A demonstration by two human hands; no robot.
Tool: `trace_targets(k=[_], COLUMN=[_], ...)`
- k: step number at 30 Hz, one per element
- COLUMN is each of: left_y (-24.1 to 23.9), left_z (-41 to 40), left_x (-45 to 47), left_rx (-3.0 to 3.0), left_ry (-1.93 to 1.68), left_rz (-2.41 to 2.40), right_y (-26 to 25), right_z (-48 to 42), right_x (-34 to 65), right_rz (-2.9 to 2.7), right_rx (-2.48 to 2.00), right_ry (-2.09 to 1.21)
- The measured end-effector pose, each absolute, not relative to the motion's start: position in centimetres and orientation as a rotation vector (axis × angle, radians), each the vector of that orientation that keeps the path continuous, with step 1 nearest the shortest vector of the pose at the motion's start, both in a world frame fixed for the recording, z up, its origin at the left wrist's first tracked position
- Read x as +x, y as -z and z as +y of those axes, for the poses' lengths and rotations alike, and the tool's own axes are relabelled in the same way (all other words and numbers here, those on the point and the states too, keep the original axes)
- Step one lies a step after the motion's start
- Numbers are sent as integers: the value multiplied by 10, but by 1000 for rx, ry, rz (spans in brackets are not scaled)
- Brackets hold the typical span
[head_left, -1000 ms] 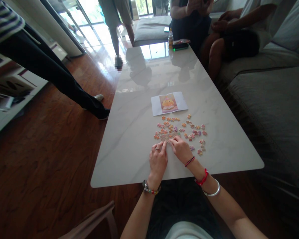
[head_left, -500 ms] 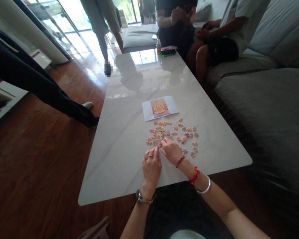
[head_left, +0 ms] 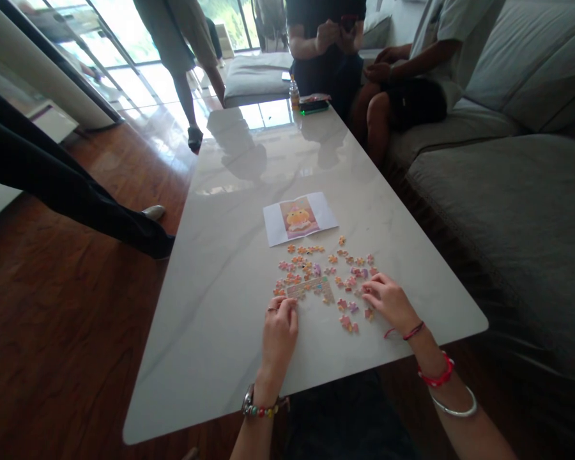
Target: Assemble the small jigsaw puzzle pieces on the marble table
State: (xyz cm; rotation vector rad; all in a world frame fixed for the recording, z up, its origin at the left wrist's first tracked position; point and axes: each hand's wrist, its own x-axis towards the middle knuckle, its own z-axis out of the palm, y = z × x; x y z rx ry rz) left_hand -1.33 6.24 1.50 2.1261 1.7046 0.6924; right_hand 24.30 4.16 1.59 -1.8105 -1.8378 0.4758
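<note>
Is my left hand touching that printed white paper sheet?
Apart: the head view shows small orange puzzle pieces and white tabletop between your left hand and white paper sheet.

free: tabletop (head_left: pixel 196 338) left of left hand (head_left: pixel 280 329) | blocked: puzzle pieces (head_left: pixel 342 305) toward right hand (head_left: pixel 389 303) | beyond pieces: picture sheet (head_left: pixel 300 218)
</note>
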Motion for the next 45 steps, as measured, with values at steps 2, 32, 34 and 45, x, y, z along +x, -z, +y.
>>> trace_targets(k=[2, 32, 34, 45], left_y=[-16, -24, -24, -10], left_z=[67, 61, 59, 31], left_x=[-14, 4, 5, 2], left_rx=[2077, 2167, 2161, 2168], left_ry=[-729, -747, -740, -820], left_rz=[1717, 1529, 1532, 1582], right_y=[-21, -21, -21, -23], right_z=[51, 108, 108, 107], right_x=[239, 288, 287, 293], right_rz=[-1827, -1764, -1798, -1794], right_rx=[-1773, -1891, -1862, -1802], right_ry=[-476, -550, -559, -427])
